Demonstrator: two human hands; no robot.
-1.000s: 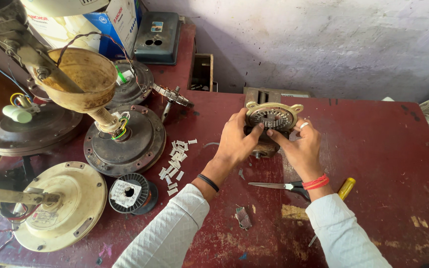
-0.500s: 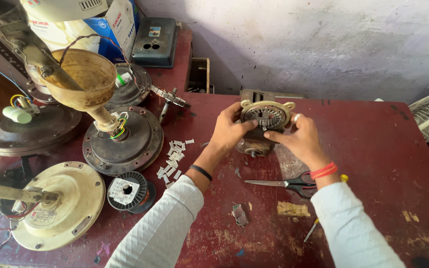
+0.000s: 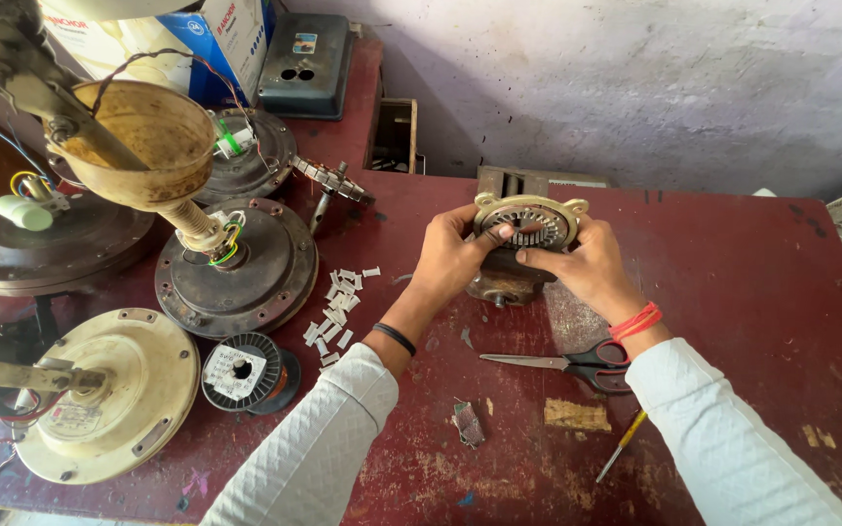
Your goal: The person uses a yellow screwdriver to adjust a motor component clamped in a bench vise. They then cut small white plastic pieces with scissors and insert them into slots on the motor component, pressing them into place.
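A round metal motor stator with a cream-coloured flange stands tilted on the dark red table, held between both hands. My left hand grips its left side, thumb across the slotted core. My right hand holds the right side, with fingertips pressing on the core face. A black band is on my left wrist and a red one on my right.
Scissors lie just below my right wrist, a yellow-handled screwdriver nearer the front. Small white paper strips, a wire spool and several ceiling fan motors crowd the left side. A wall rises behind.
The stator and both hands have stayed at the table's middle. My fingers have shifted slightly on the core face; the camera view has moved a little.
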